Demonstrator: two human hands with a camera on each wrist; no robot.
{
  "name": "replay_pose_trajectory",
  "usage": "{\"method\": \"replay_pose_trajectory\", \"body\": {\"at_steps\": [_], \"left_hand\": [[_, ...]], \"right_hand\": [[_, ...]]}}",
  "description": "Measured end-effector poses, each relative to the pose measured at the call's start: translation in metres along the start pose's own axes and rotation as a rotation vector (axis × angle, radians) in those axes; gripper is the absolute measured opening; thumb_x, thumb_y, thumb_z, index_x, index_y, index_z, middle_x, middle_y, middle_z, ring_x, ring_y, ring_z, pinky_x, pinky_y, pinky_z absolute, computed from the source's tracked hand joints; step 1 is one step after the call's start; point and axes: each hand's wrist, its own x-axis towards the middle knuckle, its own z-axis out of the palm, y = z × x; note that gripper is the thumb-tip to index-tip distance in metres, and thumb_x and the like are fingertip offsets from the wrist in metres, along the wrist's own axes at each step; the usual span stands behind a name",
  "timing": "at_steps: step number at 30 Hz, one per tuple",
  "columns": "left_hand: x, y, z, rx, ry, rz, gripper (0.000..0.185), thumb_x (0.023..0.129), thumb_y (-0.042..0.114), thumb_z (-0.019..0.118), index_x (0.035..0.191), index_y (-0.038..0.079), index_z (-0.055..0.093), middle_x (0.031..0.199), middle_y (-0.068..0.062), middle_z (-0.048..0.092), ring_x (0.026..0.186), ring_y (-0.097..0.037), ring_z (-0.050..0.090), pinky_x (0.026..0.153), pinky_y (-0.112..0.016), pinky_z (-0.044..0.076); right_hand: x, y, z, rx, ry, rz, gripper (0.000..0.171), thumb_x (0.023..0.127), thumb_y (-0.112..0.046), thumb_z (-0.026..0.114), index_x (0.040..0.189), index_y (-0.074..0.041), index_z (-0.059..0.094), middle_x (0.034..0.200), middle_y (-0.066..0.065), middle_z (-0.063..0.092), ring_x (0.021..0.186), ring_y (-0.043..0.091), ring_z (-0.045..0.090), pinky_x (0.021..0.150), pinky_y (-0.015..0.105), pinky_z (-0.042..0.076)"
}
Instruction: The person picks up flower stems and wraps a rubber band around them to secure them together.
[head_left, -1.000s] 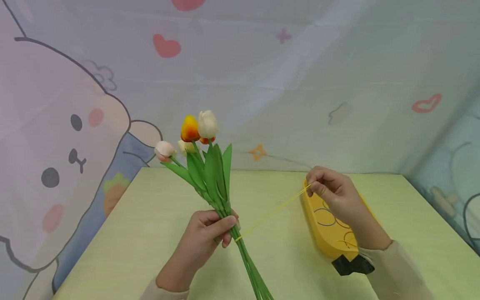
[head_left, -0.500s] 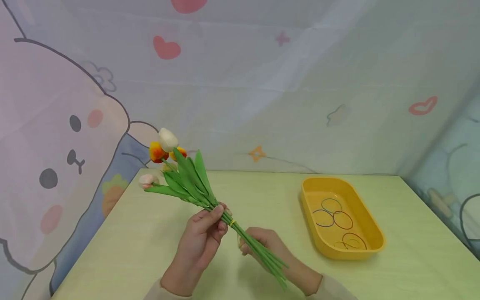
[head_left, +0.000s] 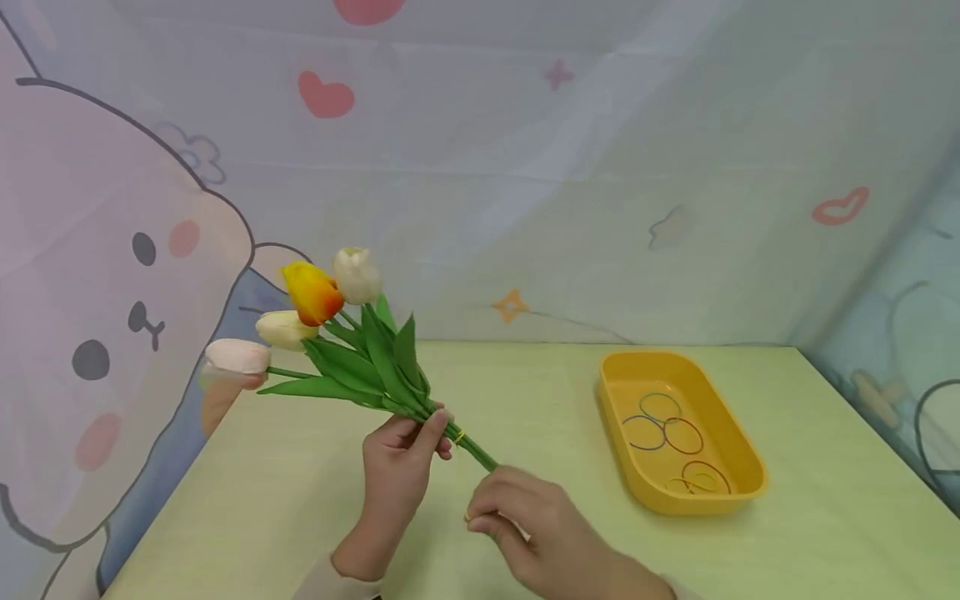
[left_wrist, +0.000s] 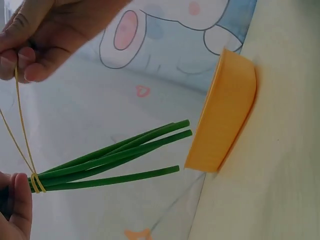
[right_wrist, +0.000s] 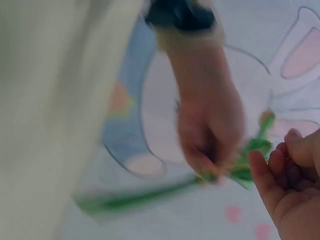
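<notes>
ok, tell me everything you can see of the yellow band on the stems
The yellow band is thin and looks elastic, like rubber. In the left wrist view, it wraps round the green stems in side-by-side turns, right next to the left hand; whether it touches that hand is unclear. From there, two straight, taut-looking strands run to the right hand, whose fingers hold them and hide the far end.

Two hands (head_left: 397,471) (head_left: 547,529), four tulip heads (head_left: 311,293) plainly showing, one yellow band (left_wrist: 35,183) round the stems (left_wrist: 110,164)! One tray (head_left: 690,505), right: two red bands (head_left: 702,436), one blue band (head_left: 647,449), one green band (head_left: 660,394), yellow ones (head_left: 682,492) too tangled to count.
</notes>
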Motion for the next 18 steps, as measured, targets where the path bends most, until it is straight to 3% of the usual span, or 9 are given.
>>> {"method": "replay_pose_trajectory", "body": {"at_steps": [4,7,10,13,15,18], "left_hand": [[-0.001,0.0,0.001,0.081,-0.066,0.017,0.006,0.087,-0.005,0.066,0.086,-0.01,0.069,0.071,-0.008,0.062,0.053,-0.007,0.056,0.051,-0.024,0.053],[-0.002,0.008,0.002,0.077,-0.148,-0.068,0.008,0.088,-0.004,0.065,0.087,-0.011,0.069,0.065,-0.006,0.06,0.051,-0.007,0.054,0.05,-0.025,0.052],[-0.003,0.018,0.0,0.047,-0.272,-0.173,0.015,0.089,0.0,0.065,0.09,-0.015,0.068,0.059,0.001,0.057,0.051,-0.008,0.053,0.052,-0.024,0.051],[-0.003,0.026,-0.004,-0.053,-0.417,-0.245,0.023,0.091,0.004,0.064,0.09,-0.018,0.065,0.068,0.002,0.061,0.054,-0.007,0.054,0.055,-0.023,0.051],[-0.003,0.03,-0.008,-0.173,-0.506,-0.276,0.018,0.092,0.005,0.062,0.089,-0.012,0.068,0.078,0.001,0.063,0.056,-0.007,0.054,0.057,-0.021,0.049],[-0.003,0.034,-0.013,-0.368,-0.602,-0.303,0.017,0.095,0.005,0.058,0.087,0.004,0.073,0.089,0.0,0.063,0.06,-0.003,0.056,0.058,-0.016,0.048]], "right_hand": [[0.02,-0.004,-0.044,-0.194,-0.031,-0.105,0.019,0.101,-0.01,0.049,0.087,-0.005,0.061,0.086,0.001,0.056,0.076,0.011,0.054,0.074,0.012,0.048],[0.029,0.002,-0.072,-0.267,-0.021,-0.133,0.023,0.102,-0.012,0.047,0.084,-0.005,0.06,0.083,0.0,0.056,0.073,0.01,0.052,0.07,0.012,0.047],[0.032,0.013,-0.098,-0.264,-0.027,-0.088,0.023,0.101,-0.018,0.049,0.083,-0.007,0.059,0.08,-0.002,0.055,0.069,0.007,0.049,0.063,0.012,0.043],[0.029,0.03,-0.113,-0.205,-0.035,-0.009,0.022,0.1,-0.021,0.051,0.084,-0.009,0.059,0.078,-0.002,0.056,0.068,0.005,0.047,0.061,0.014,0.041],[0.022,0.042,-0.114,-0.187,-0.038,0.046,0.021,0.099,-0.023,0.052,0.084,-0.009,0.058,0.077,-0.002,0.056,0.067,0.005,0.046,0.061,0.014,0.04],[0.009,0.06,-0.099,-0.153,-0.017,0.08,0.021,0.098,-0.022,0.052,0.084,-0.008,0.059,0.077,-0.001,0.058,0.067,0.006,0.05,0.061,0.015,0.045]]}}
